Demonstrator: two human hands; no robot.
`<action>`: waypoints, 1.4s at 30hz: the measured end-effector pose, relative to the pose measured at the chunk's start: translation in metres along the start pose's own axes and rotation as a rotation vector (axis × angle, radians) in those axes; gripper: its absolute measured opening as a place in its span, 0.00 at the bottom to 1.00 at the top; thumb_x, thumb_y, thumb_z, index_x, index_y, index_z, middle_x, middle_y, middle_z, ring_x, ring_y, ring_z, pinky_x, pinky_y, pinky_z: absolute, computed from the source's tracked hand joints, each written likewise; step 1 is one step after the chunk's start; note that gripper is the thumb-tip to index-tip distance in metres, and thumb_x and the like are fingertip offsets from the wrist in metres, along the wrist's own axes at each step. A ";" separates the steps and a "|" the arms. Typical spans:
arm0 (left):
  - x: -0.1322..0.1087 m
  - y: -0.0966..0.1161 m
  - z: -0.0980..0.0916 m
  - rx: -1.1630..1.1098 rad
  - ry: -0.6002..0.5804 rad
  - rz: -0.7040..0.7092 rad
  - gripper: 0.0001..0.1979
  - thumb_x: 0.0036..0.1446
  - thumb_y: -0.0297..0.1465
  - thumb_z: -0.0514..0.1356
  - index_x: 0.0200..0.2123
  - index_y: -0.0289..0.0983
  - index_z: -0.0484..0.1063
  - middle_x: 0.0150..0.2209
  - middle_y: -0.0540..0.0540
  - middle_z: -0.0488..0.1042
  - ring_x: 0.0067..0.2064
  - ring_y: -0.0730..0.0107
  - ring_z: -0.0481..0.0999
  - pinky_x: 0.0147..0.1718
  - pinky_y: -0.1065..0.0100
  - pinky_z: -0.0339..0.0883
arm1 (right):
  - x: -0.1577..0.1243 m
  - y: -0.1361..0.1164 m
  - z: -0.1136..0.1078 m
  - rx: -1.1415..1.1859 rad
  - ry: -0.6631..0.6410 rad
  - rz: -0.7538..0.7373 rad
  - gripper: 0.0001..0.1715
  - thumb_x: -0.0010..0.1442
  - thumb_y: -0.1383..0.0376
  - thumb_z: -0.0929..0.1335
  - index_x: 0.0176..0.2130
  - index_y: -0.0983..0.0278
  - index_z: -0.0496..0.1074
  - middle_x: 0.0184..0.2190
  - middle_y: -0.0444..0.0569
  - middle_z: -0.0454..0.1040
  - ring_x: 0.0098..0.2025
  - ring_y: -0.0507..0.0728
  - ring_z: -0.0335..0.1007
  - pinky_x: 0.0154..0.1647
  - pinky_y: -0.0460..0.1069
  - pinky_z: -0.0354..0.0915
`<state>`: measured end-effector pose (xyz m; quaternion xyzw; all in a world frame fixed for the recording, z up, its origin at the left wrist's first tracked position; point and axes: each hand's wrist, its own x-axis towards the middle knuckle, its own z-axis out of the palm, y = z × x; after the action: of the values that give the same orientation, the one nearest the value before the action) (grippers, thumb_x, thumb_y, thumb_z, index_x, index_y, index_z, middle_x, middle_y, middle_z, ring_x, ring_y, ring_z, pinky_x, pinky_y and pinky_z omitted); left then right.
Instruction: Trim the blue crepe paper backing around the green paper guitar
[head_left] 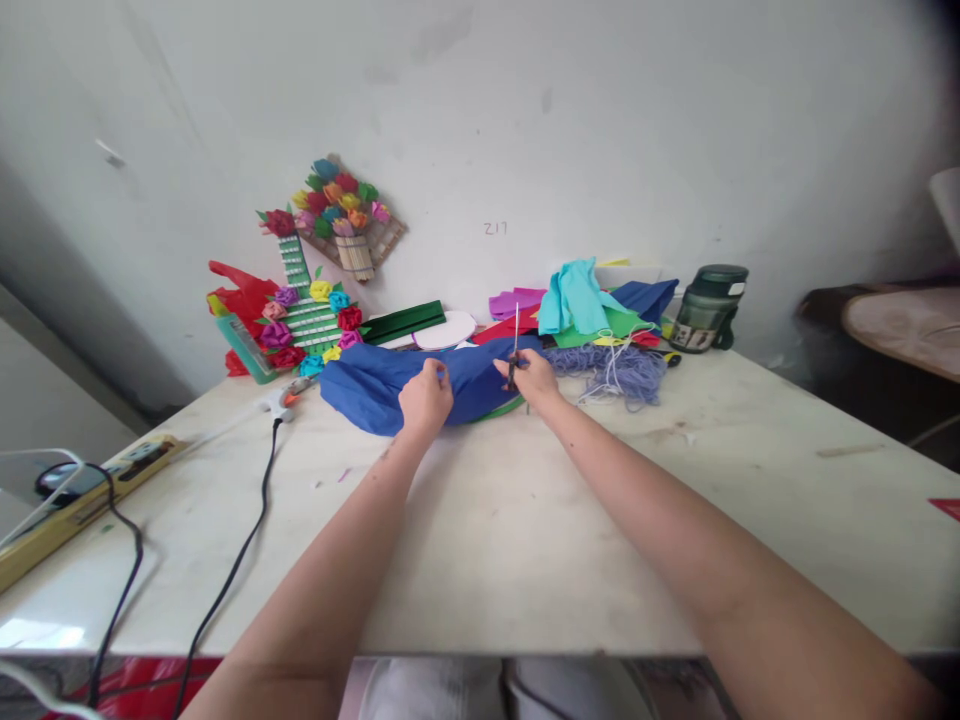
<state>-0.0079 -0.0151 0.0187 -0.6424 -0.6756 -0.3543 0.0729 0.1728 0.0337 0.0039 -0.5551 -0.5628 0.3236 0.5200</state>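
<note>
A large sheet of blue crepe paper (367, 385) lies crumpled and draped on the table, with a thin green edge showing beneath it at the right. Over its middle is my left hand (426, 398), its thumb and fingers pinched together; what sits between the fingertips is too small to make out. My right hand (536, 378) grips a pair of scissors (515, 350) by the dark handles at the sheet's right end. The scissor blades point up and away from me, looking slightly apart.
Paper-flower crafts (315, 320) stand at the back left. Coloured paper sheets (577, 300), a tangle of purple-blue yarn (615, 370) and a dark green bottle (709, 310) are at the back right. A hot glue gun (281, 400), its black cord and a power strip (90, 500) lie left.
</note>
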 end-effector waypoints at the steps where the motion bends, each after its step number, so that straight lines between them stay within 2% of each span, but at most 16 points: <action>1: -0.004 0.004 -0.001 -0.026 0.077 0.163 0.10 0.56 0.30 0.51 0.40 0.38 0.69 0.34 0.42 0.75 0.40 0.61 0.75 0.38 0.63 0.66 | 0.000 0.001 0.002 0.001 -0.013 0.003 0.21 0.46 0.54 0.73 0.38 0.63 0.71 0.29 0.45 0.75 0.31 0.53 0.73 0.27 0.45 0.67; 2: -0.008 0.009 -0.002 -0.054 0.100 0.365 0.10 0.56 0.29 0.51 0.39 0.38 0.69 0.36 0.41 0.75 0.42 0.62 0.74 0.40 0.64 0.66 | 0.001 0.000 0.003 0.015 -0.024 0.012 0.21 0.47 0.54 0.73 0.38 0.63 0.71 0.30 0.45 0.75 0.30 0.53 0.73 0.27 0.45 0.67; 4: -0.014 0.015 0.000 -0.077 0.006 0.738 0.11 0.55 0.27 0.51 0.39 0.37 0.70 0.41 0.40 0.75 0.45 0.63 0.72 0.43 0.64 0.66 | 0.003 -0.003 0.005 0.074 -0.051 0.070 0.22 0.50 0.52 0.71 0.39 0.64 0.70 0.29 0.47 0.75 0.28 0.53 0.73 0.22 0.43 0.65; 6: -0.018 0.017 0.004 -0.047 -0.144 0.951 0.13 0.54 0.26 0.51 0.41 0.36 0.71 0.44 0.40 0.74 0.49 0.64 0.71 0.49 0.62 0.64 | 0.005 -0.008 0.005 0.148 -0.079 0.150 0.23 0.53 0.51 0.69 0.40 0.65 0.69 0.28 0.48 0.75 0.24 0.53 0.72 0.16 0.42 0.61; 7: -0.019 0.016 0.007 -0.019 -0.191 0.983 0.15 0.53 0.26 0.52 0.45 0.36 0.70 0.48 0.40 0.73 0.53 0.62 0.69 0.53 0.59 0.61 | 0.006 -0.011 0.005 0.182 -0.089 0.183 0.23 0.54 0.51 0.68 0.41 0.66 0.69 0.27 0.48 0.75 0.22 0.52 0.72 0.14 0.42 0.59; 9: -0.018 0.009 0.013 0.052 -0.252 0.945 0.21 0.54 0.30 0.54 0.52 0.35 0.67 0.56 0.40 0.68 0.60 0.58 0.61 0.59 0.54 0.52 | 0.008 -0.014 0.003 0.230 -0.099 0.217 0.23 0.55 0.51 0.68 0.40 0.66 0.68 0.26 0.48 0.74 0.20 0.51 0.70 0.11 0.41 0.56; 11: -0.016 -0.001 0.019 0.104 -0.292 0.887 0.23 0.58 0.34 0.52 0.56 0.36 0.63 0.59 0.41 0.65 0.63 0.58 0.56 0.60 0.51 0.47 | 0.008 -0.016 0.001 0.254 -0.097 0.221 0.21 0.55 0.51 0.68 0.39 0.66 0.67 0.24 0.47 0.74 0.18 0.50 0.69 0.10 0.40 0.54; 15: -0.010 -0.017 0.027 0.112 -0.329 0.836 0.23 0.63 0.36 0.47 0.59 0.38 0.61 0.62 0.45 0.59 0.64 0.60 0.52 0.60 0.53 0.50 | 0.001 -0.014 -0.002 0.277 -0.073 0.197 0.20 0.54 0.52 0.69 0.36 0.66 0.67 0.20 0.45 0.72 0.15 0.49 0.67 0.08 0.39 0.50; 19: -0.002 -0.022 0.034 0.070 -0.308 0.850 0.21 0.65 0.34 0.43 0.56 0.36 0.65 0.61 0.44 0.62 0.63 0.63 0.55 0.59 0.57 0.54 | -0.008 -0.006 -0.006 0.268 -0.031 0.197 0.19 0.52 0.55 0.71 0.35 0.66 0.67 0.14 0.42 0.69 0.13 0.50 0.66 0.07 0.39 0.48; 22: 0.003 -0.022 0.036 0.084 -0.281 0.888 0.21 0.65 0.37 0.45 0.55 0.36 0.67 0.59 0.43 0.64 0.62 0.62 0.59 0.58 0.59 0.56 | -0.015 0.001 -0.008 0.228 -0.024 0.243 0.13 0.54 0.60 0.71 0.34 0.66 0.67 0.12 0.41 0.68 0.12 0.50 0.65 0.08 0.39 0.50; 25: 0.005 -0.020 0.035 0.148 -0.266 0.919 0.21 0.62 0.40 0.49 0.54 0.38 0.68 0.59 0.45 0.63 0.61 0.59 0.61 0.56 0.58 0.59 | -0.023 0.005 -0.010 0.170 -0.022 0.257 0.10 0.55 0.62 0.70 0.32 0.66 0.66 0.11 0.42 0.67 0.12 0.50 0.65 0.09 0.40 0.52; 29: 0.002 -0.017 0.033 0.173 -0.233 0.913 0.17 0.63 0.36 0.49 0.50 0.40 0.72 0.57 0.45 0.67 0.59 0.58 0.64 0.51 0.56 0.63 | -0.037 0.004 -0.009 0.119 -0.005 0.283 0.11 0.55 0.61 0.69 0.29 0.65 0.66 0.12 0.42 0.68 0.14 0.50 0.67 0.11 0.40 0.54; 32: 0.001 -0.014 0.033 0.137 -0.196 0.894 0.16 0.63 0.34 0.49 0.48 0.42 0.73 0.55 0.45 0.69 0.58 0.59 0.66 0.52 0.54 0.62 | -0.046 0.003 -0.008 0.094 0.013 0.294 0.12 0.54 0.58 0.70 0.29 0.65 0.67 0.13 0.42 0.69 0.15 0.51 0.68 0.12 0.41 0.56; 37: 0.004 -0.013 0.034 0.075 -0.146 0.847 0.15 0.63 0.32 0.50 0.47 0.43 0.74 0.54 0.47 0.70 0.57 0.61 0.67 0.57 0.51 0.55 | -0.051 0.008 -0.006 0.034 0.054 0.253 0.14 0.54 0.56 0.69 0.30 0.64 0.68 0.15 0.42 0.70 0.16 0.52 0.70 0.14 0.41 0.58; 42: 0.011 -0.006 0.041 0.031 -0.124 0.792 0.15 0.63 0.34 0.50 0.46 0.43 0.75 0.53 0.48 0.71 0.56 0.61 0.67 0.55 0.53 0.58 | -0.055 0.006 -0.005 0.053 0.064 0.257 0.16 0.54 0.53 0.68 0.32 0.64 0.68 0.17 0.44 0.72 0.16 0.52 0.71 0.12 0.41 0.58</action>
<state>-0.0008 0.0174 -0.0077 -0.8721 -0.3841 -0.2492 0.1728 0.1701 -0.0193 -0.0127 -0.6187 -0.4616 0.3845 0.5062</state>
